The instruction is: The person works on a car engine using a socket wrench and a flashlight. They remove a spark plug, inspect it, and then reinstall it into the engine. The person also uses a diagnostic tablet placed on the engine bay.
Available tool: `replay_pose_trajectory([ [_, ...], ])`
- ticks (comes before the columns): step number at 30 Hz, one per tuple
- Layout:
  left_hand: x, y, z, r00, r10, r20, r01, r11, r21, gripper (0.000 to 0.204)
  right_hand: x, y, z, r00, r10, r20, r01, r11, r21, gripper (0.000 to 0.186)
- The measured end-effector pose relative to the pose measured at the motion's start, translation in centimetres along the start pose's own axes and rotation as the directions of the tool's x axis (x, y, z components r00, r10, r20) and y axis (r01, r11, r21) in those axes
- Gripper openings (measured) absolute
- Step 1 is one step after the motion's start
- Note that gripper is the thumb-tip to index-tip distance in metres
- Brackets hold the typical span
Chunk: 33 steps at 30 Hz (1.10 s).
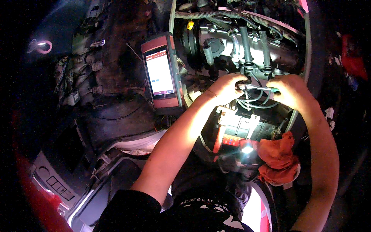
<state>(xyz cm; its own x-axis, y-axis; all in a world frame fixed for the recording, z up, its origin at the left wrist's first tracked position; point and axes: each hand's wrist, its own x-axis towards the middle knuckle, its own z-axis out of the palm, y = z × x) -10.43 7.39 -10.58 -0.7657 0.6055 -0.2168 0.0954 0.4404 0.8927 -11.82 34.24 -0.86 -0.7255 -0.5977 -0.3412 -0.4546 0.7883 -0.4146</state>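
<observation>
My left hand point(228, 88) is closed on one end of a silver-grey elongated piece point(256, 87), too small to identify, among looped thin cables point(253, 103). My right hand point(289, 91) grips its other end, where a small green part point(274, 90) shows at my fingers. Just above my hands, dark hoses with connectors point(247, 58) rise over a metal engine cover point(282, 54). Below them sits a battery point(237, 127), with a bright lamp point(246, 147) near its lower edge.
A handheld diagnostic screen in a red case point(161, 77) stands left of the engine. An orange rag point(277, 156) lies by my right forearm. Vehicle interior panels point(54, 181) fill the lower left, and corrugated harnesses point(232, 15) run along the top.
</observation>
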Motion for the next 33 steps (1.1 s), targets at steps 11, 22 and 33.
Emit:
replay_pose_trajectory([
  [11,0.4,1.8,-1.0,0.996,-0.022,0.088,0.012,0.994,0.113,0.034,6.2,-6.1,-5.6,0.962,-0.144,-0.23,0.149,0.989,0.005,0.031],
  [22,0.0,1.2,-0.4,0.999,-0.022,0.029,0.019,0.996,0.092,0.035,-0.2,-3.7,1.3,0.578,0.729,-0.366,-0.066,0.49,0.869,0.024],
  [33,1.2,-1.8,2.1,0.981,-0.03,0.193,0.054,0.991,-0.12,0.028,4.1,-3.4,-0.1,0.844,0.52,-0.133,0.394,-0.434,0.81,0.044],
])
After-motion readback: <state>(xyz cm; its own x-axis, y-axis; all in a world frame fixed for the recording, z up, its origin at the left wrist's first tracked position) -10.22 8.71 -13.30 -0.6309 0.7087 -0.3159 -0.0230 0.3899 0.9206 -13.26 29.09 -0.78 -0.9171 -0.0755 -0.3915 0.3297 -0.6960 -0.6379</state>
